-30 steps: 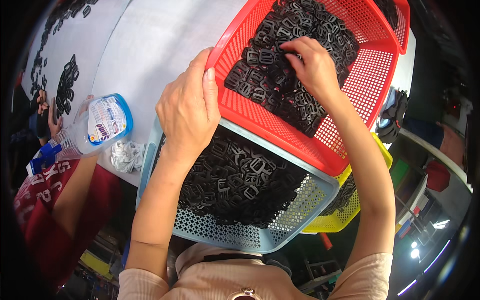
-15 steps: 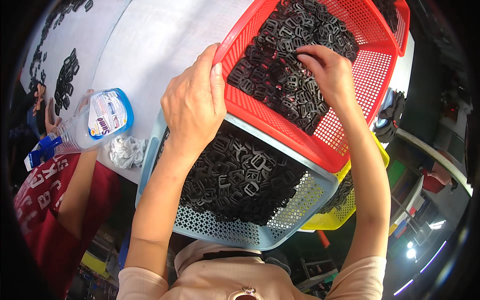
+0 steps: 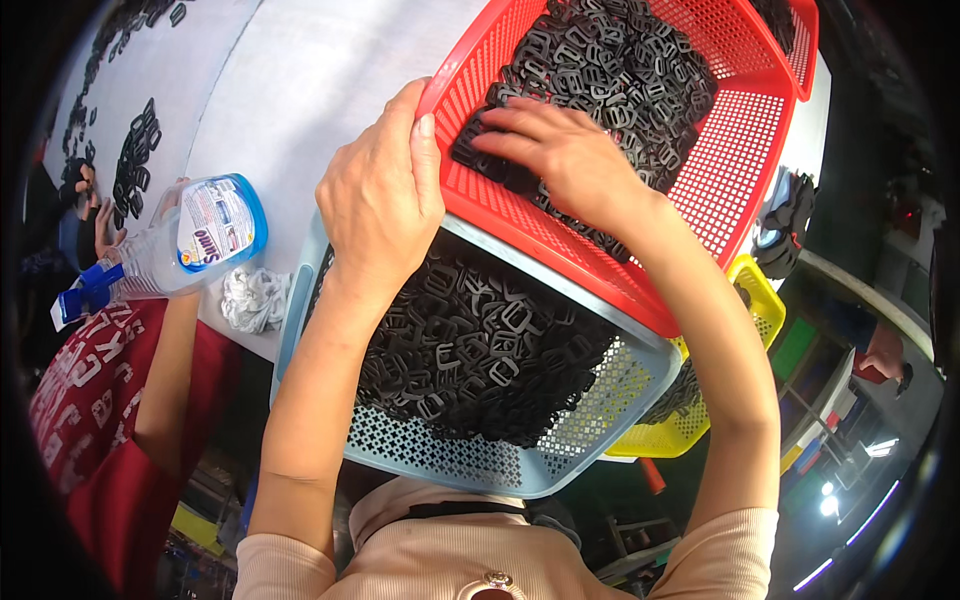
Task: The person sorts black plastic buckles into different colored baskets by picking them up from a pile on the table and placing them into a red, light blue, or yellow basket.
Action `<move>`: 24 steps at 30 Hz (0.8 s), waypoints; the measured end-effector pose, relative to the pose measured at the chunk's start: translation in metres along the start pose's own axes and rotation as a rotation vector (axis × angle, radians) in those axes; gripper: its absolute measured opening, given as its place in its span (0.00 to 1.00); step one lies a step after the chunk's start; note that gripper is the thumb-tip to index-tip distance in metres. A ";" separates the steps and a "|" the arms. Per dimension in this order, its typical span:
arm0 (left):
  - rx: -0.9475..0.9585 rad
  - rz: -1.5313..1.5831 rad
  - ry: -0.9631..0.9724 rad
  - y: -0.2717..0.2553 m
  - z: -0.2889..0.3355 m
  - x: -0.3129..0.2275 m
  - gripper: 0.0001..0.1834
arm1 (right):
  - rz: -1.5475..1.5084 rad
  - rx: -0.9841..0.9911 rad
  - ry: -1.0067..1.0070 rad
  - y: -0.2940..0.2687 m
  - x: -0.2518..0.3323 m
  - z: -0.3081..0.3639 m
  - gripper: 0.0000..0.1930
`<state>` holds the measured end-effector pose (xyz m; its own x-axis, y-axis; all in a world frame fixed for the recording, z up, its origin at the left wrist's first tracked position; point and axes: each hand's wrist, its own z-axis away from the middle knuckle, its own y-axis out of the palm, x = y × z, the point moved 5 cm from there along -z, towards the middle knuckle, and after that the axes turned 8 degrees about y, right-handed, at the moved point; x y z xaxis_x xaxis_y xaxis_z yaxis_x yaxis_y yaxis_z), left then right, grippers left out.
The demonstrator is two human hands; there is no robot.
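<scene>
My left hand grips the left rim of a red perforated basket, thumb over the edge. Inside it lies a heap of small black plastic buckles. Over the near left part of that heap is my right hand, its fingers spread, slightly blurred and touching the buckles; I see nothing held in it. Below and nearer to me stands a blue-grey perforated basket, partly under the red one, filled with more black buckles. My left forearm crosses above its left side.
On the white table at left sit a clear spray bottle with blue parts, a crumpled white cloth and scattered buckles. A co-worker in a red shirt is at left. A yellow basket stands at right.
My right hand has moved left and nearer across the heap, its fingers going from a pinch to spread. The left hand keeps its grip on the rim.
</scene>
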<state>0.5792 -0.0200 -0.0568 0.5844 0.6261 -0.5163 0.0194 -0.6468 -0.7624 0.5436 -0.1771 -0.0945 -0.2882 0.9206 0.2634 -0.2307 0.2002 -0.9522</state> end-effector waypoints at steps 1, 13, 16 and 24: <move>0.008 0.004 -0.008 0.000 0.001 0.001 0.13 | 0.108 0.011 -0.084 0.014 0.005 -0.005 0.22; 0.024 0.019 -0.031 -0.001 0.002 0.003 0.13 | 0.249 0.079 -0.114 0.015 -0.003 0.017 0.23; 0.019 0.017 -0.024 -0.002 0.002 0.005 0.13 | 0.179 -0.079 0.064 -0.008 -0.027 0.013 0.18; 0.022 0.011 -0.023 0.002 0.002 0.003 0.14 | -0.303 -0.183 0.070 -0.002 -0.035 0.018 0.20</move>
<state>0.5793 -0.0185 -0.0602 0.5658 0.6290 -0.5332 -0.0045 -0.6443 -0.7648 0.5369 -0.2155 -0.0990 -0.1665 0.8295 0.5332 -0.1237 0.5189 -0.8459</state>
